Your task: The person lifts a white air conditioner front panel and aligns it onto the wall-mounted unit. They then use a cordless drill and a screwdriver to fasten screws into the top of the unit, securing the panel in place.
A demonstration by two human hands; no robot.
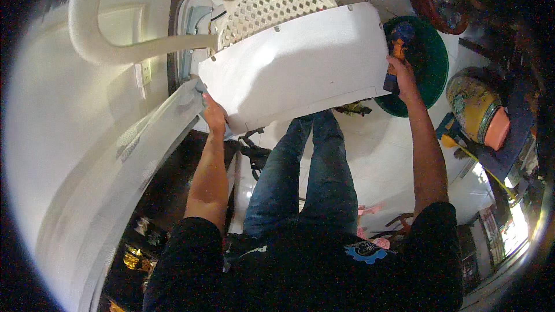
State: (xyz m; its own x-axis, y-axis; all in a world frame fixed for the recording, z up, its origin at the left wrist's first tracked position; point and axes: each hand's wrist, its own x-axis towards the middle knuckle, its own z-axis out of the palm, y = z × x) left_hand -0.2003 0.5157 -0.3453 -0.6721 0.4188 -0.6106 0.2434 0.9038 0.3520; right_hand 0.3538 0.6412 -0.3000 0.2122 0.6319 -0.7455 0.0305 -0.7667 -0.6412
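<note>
One white panel (312,66), upper centre, likely light, stiff, best held by its ends: left hand (214,117) pinches one, right hand (404,79) grips a power tool (398,50).

Smooth panel (303,69), plastic chair (272,10) and matt denim trousers (329,179)

The white panel (300,69) covers part of the cream chair (277,8), itself cropped above.

- Shirt (312,283): black, short-sleeved.
- Left sleeve (191,254) and right sleeve (436,242): black, ending near the elbows.
- Print (367,252), wearer's right: blue, gear-shaped, with dark-and-white emblem.
- Marking (254,251), left of print: small, white.
- Trousers (330,176): blue denim, faded.
- Left hand (214,117) and right hand (404,78): bare.
</note>
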